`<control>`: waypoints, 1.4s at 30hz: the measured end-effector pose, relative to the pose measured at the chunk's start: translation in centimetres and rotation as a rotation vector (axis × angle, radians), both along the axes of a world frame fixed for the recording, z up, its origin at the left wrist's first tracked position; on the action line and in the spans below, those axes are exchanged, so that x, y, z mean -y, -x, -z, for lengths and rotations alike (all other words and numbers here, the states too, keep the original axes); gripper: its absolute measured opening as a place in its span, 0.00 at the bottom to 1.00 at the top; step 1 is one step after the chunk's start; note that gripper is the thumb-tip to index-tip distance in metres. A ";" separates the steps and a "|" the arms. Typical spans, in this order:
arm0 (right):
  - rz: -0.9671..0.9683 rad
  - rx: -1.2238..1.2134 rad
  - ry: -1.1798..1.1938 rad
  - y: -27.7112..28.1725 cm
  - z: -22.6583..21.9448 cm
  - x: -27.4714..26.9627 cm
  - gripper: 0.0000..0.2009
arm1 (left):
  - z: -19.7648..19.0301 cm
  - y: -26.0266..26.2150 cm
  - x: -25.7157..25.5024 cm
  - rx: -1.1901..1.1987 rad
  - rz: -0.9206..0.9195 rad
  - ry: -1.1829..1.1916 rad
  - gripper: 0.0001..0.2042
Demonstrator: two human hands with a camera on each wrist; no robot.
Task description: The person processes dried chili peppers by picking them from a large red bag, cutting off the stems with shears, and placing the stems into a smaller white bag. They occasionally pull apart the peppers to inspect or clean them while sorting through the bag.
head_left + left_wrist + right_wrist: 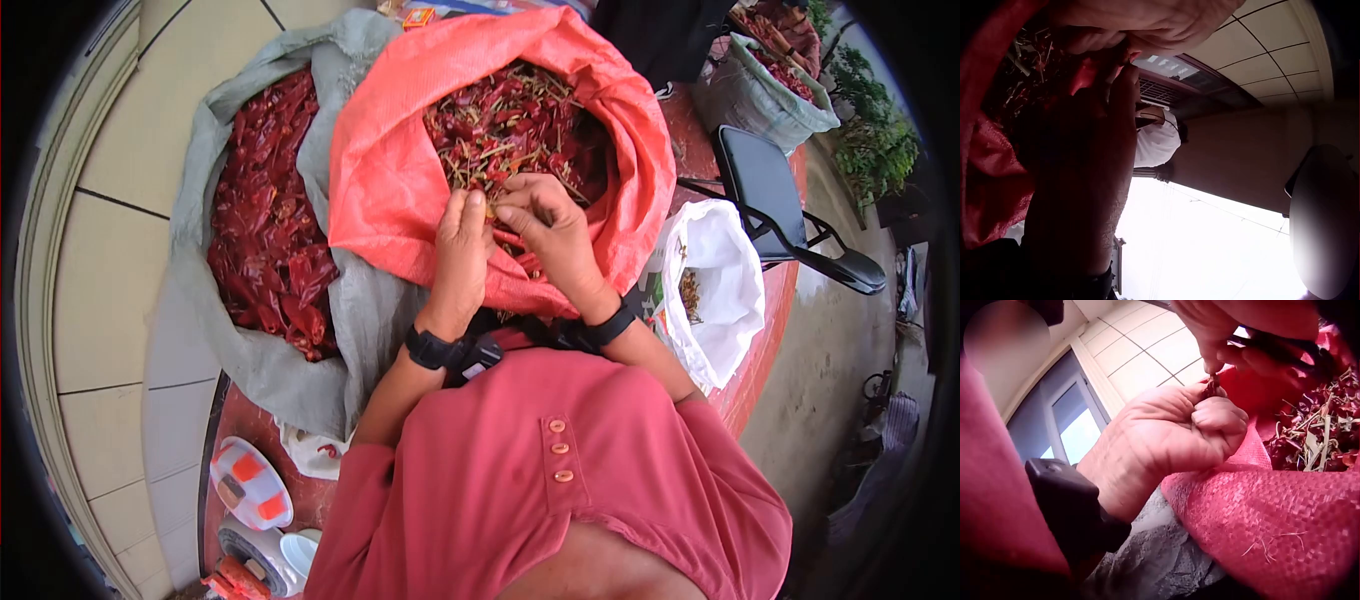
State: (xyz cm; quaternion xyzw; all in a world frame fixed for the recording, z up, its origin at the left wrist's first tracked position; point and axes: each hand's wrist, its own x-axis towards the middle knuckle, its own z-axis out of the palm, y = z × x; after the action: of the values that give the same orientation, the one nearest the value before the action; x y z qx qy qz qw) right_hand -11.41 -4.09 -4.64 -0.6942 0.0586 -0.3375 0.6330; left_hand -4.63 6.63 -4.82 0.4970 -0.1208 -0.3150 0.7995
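Tiles (100,270), pale with dark joints, run down your far left, and in from them comes the plate (268,484), carrying orange-red pieces and a brown block. Just below it sits a grey roll (252,552), with a pale bowl (300,550) at its side. Up we go to the grey sack (190,240), mouth wide, heaped with glossy dark red chillies (270,220), its folds up against the red sack (385,170). That one is right in front of you, rim rolled back, showing broken red pods (510,130) mixed with straw-coloured stems.

And here is the action! Your left hand (460,250), black band at the wrist, has its fingers curled and its thumb and forefinger clamped on a small chilli (1212,387). That chilli is up between your two hands, above the near side of the red sack. Your right hand (550,225) comes in from the other side, banded too, thumb and fingers bent and pinching at its upper end; your hands are together, fingertips meeting at the piece.

Right of you stands a white bag (735,260) with brownish bits inside, then, further off, a pale sack (755,105) of red chillies with a person (797,40) beside it. A black chair (765,190) faces in, and green plants (870,140) close out the edge.
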 end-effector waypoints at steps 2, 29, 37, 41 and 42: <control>0.048 0.012 0.079 0.0 -0.2 -0.5 0.03 | -0.9 0.4 0.4 -0.072 -0.051 -0.004 0.08; 1.073 -1.011 0.647 22.6 3.4 14.9 0.10 | -3.3 -12.9 -21.8 1.261 -0.810 -1.387 0.08; 0.376 -0.255 0.100 10.7 -0.5 8.8 0.12 | -8.7 -6.8 -14.3 1.093 -0.814 -0.853 0.09; -0.044 -0.456 -0.588 3.7 -2.3 6.5 0.11 | -7.6 -1.0 -6.5 0.940 0.201 -0.563 0.12; -0.103 -0.440 -0.809 2.0 -1.0 7.3 0.10 | -5.2 -0.6 -4.8 0.997 0.429 -0.512 0.16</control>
State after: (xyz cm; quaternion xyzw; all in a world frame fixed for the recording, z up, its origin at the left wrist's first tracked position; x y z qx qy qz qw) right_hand -13.41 -11.38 -3.68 -0.4486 0.2838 -0.1001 0.8416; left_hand -4.02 11.40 0.41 0.7260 -0.4993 -0.2174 0.4199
